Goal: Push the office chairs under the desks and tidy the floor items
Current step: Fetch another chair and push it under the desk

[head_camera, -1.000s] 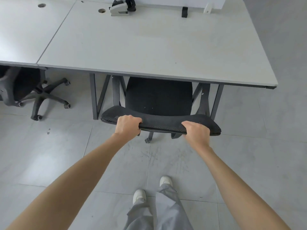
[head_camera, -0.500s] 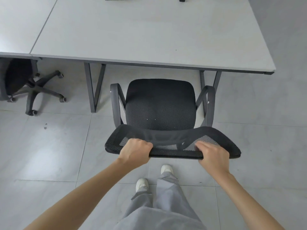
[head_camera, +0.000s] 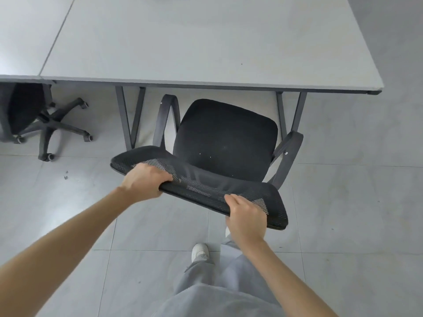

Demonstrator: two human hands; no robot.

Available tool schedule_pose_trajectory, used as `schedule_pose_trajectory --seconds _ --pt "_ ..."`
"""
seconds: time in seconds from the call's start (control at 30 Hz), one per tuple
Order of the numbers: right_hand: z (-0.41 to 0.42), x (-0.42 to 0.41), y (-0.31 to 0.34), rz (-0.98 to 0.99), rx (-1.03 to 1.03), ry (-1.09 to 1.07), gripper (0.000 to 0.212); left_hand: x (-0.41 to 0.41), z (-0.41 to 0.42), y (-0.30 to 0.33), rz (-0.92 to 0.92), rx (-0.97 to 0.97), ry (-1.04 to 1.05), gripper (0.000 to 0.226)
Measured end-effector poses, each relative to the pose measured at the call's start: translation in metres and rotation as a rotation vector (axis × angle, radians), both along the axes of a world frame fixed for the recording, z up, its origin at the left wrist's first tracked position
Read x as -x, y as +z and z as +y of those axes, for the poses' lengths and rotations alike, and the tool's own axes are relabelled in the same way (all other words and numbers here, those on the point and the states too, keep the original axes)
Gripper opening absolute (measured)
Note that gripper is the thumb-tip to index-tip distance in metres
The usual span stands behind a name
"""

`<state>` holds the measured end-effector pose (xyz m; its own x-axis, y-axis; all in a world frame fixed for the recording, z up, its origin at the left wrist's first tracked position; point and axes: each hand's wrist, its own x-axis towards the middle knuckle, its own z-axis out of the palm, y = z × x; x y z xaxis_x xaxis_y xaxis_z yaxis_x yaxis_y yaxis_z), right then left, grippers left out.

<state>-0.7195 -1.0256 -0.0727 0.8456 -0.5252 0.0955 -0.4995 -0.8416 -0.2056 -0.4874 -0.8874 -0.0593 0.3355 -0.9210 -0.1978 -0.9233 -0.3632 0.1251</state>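
Gripping the mesh backrest (head_camera: 201,179) of a black office chair (head_camera: 225,138), left hand (head_camera: 146,180) and right hand (head_camera: 246,217), fingers curled over its top edge. Seat out on the tiled floor (head_camera: 343,202), just before the grey desk's (head_camera: 206,42) front edge, turned askew. Second chair (head_camera: 27,113) tucked under the neighbouring desk, left.

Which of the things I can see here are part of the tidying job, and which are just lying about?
Part of the job:
- black mesh chair, its backrest held by the left hand and right hand
- grey desk it stands in front of
- second chair, partly under the neighbouring desk
- dark scraps on the floor

Just there:
- tiled floor
- white shoe
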Motion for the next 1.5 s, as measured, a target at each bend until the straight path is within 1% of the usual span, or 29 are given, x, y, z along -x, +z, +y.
schedule_pose_trajectory --seconds 0.1,0.2,0.3,0.4,0.43,0.5,0.67,0.83,0.93,1.13,1.2,1.33,1.5 --pt "-0.015 0.010 -0.001 -0.029 0.026 0.009 0.047 0.016 -0.003 -0.006 -0.033 0.058 -0.042 0.015" --pt "-0.035 0.017 -0.002 -0.038 0.038 0.012 0.047 0.034 -0.011 -0.008 -0.053 0.117 -0.027 0.013" --pt "-0.055 0.019 -0.004 -0.049 0.044 0.019 0.049 0.041 -0.025 -0.012 -0.083 0.122 -0.013 0.011" --pt "-0.076 0.010 -0.004 -0.049 0.044 0.025 0.042 0.035 -0.047 -0.004 -0.064 0.056 0.040 0.011" --pt "-0.083 0.004 -0.003 -0.049 0.042 0.024 0.040 0.031 -0.056 0.002 -0.034 -0.015 0.068 0.010" --pt "-0.098 -0.007 -0.003 -0.055 0.046 0.030 0.037 0.022 -0.076 0.009 0.007 -0.123 0.105 0.017" --pt "-0.164 -0.019 -0.003 -0.048 0.071 0.053 0.037 0.024 -0.122 0.002 0.026 -0.124 0.147 0.024" --pt "-0.239 -0.025 0.000 -0.006 0.065 0.021 0.041 0.038 -0.181 -0.004 0.023 -0.144 0.144 0.022" --pt "-0.253 -0.043 0.000 -0.021 0.074 0.032 0.036 0.019 -0.192 -0.002 0.019 -0.145 0.157 0.024" --pt "-0.234 -0.090 -0.012 -0.043 0.053 0.069 0.029 -0.047 -0.192 0.010 0.008 -0.149 0.201 0.029" --pt "-0.239 -0.103 -0.011 -0.059 0.044 0.092 0.026 -0.061 -0.198 0.009 -0.002 -0.145 0.214 0.029" --pt "-0.271 -0.122 -0.006 -0.009 0.042 0.089 0.031 -0.071 -0.222 0.008 0.000 -0.110 0.249 0.028" --pt "-0.305 -0.148 0.001 0.023 0.011 0.081 0.041 -0.091 -0.248 0.007 0.045 -0.088 0.293 0.029"
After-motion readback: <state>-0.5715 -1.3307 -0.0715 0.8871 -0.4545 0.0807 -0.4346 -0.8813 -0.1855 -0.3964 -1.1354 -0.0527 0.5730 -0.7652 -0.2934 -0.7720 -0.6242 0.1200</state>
